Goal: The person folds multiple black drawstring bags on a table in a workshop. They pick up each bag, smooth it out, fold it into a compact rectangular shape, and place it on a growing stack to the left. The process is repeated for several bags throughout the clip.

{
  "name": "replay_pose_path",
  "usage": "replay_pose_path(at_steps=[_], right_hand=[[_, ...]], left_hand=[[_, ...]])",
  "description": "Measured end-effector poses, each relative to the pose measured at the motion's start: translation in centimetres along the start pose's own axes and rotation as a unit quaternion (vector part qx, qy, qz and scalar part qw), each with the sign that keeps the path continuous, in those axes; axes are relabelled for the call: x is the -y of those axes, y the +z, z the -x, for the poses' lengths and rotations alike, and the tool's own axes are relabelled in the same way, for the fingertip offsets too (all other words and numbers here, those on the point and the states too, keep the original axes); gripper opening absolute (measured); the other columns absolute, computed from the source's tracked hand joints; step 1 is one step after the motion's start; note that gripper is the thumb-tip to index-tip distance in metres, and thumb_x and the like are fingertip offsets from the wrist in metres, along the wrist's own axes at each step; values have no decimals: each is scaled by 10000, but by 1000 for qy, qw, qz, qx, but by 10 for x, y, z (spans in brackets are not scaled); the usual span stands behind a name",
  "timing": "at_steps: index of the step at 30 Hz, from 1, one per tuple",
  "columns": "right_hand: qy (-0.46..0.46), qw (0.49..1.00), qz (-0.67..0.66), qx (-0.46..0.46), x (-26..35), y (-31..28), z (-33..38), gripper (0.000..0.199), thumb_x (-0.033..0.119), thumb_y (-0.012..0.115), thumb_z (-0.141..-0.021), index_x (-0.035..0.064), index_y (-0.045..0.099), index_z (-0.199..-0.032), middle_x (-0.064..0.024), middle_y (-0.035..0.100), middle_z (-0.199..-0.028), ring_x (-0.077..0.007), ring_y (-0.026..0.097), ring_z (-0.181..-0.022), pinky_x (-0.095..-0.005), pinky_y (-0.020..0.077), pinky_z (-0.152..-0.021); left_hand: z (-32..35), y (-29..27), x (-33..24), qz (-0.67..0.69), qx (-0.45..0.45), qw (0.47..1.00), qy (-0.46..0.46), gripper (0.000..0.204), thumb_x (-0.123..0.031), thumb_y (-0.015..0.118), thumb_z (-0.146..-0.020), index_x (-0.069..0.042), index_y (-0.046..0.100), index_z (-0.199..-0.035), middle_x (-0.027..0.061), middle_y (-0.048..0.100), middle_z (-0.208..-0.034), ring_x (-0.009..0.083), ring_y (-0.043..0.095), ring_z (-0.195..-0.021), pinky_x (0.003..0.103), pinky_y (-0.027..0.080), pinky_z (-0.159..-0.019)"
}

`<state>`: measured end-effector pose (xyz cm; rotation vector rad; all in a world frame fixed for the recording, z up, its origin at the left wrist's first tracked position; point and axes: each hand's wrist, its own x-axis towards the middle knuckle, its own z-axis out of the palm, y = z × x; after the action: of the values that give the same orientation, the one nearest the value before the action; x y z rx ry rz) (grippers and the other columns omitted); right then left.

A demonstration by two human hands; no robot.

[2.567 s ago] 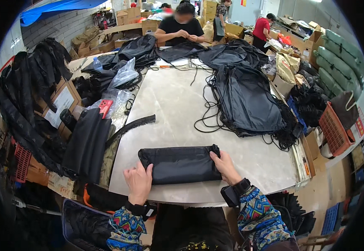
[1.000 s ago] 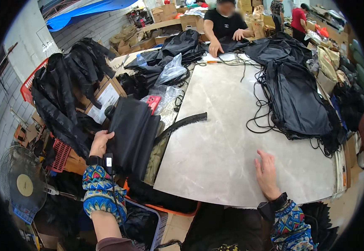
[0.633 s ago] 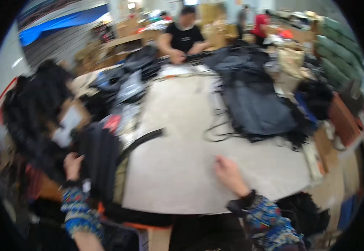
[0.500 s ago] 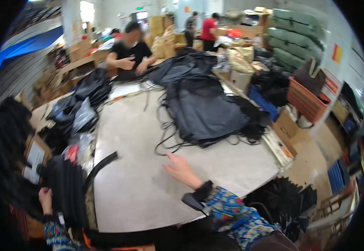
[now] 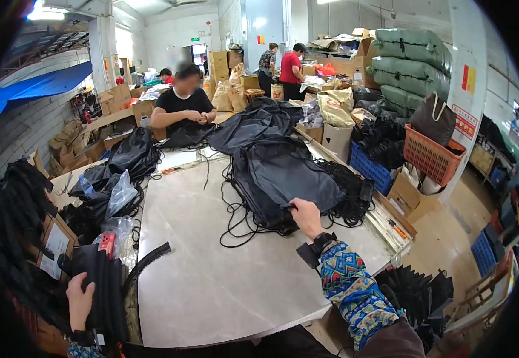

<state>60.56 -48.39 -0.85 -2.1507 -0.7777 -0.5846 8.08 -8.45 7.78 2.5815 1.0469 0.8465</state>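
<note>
A pile of thin black drawstring bags (image 5: 283, 173) lies across the far middle of the table, with loose black cords looping out around its edges. My right hand (image 5: 307, 216) is closed on the near edge of the top bag, thumb and fingers pinching the cloth. At the lower left, my left hand (image 5: 80, 299) rests on a bundle of long black padded strips (image 5: 107, 292), its fingers apart and nothing held in them. One curved black strip (image 5: 149, 258) reaches from beside the bundle onto the tabletop (image 5: 212, 286).
Across the table a person in black (image 5: 185, 110) handles dark cloth. Black bags and clear plastic (image 5: 119, 194) line the left edge, with a red item (image 5: 108, 243) nearby. On the right stand a cardboard box (image 5: 412, 194) and an orange crate (image 5: 432, 149). Black folded goods (image 5: 418, 301) lie below.
My right hand has moved forward and right from above the tabletop to the bag's edge and closed on it. My left hand has shifted onto the strips with its fingers spread.
</note>
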Motion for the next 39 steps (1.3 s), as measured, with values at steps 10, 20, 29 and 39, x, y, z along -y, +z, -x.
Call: replay_pose_path(at_steps=[10, 20, 29, 39], right_hand=[[-297, 829, -162, 446, 147, -80, 55, 232, 260, 633, -864, 48, 670, -951, -139, 672, -898, -323, 637, -873, -410, 504, -766], [-370, 889, -17, 269, 112, 36, 136, 503, 355, 598, -897, -23, 538, -1223, -228, 541, -1267, -401, 489, -1218, -436, 430, -1000], [-315, 857, -115, 390, 167, 49, 128, 299, 273, 623, -876, 53, 575, -1072, -128, 622, -995, -318, 589, -921, -463, 499, -753], [-295, 850, 10, 436, 166, 74, 147, 723, 591, 434, -924, 93, 371, -1445, -178, 381, -1467, -378, 316, -1375, -706, 256, -1026]], left_hand=[[22, 81, -178, 172, 113, 954, 218, 322, -94, 715, -782, -10, 645, -1085, 166, 651, -1093, 317, 582, -1080, 383, 452, -940], [89, 183, -210, 104, 263, 901, 328, 556, -282, 739, -771, -50, 550, -1240, 186, 537, -1261, 378, 504, -1150, 463, 426, -945], [8, 201, -174, 143, 306, 940, -36, 585, -313, 742, -679, -46, 594, -1178, 204, 635, -1115, 374, 555, -1110, 443, 435, -933], [47, 120, -95, 91, 419, 902, -56, 347, -255, 659, -700, 60, 666, -846, 166, 641, -683, 217, 624, -664, 359, 465, -615]])
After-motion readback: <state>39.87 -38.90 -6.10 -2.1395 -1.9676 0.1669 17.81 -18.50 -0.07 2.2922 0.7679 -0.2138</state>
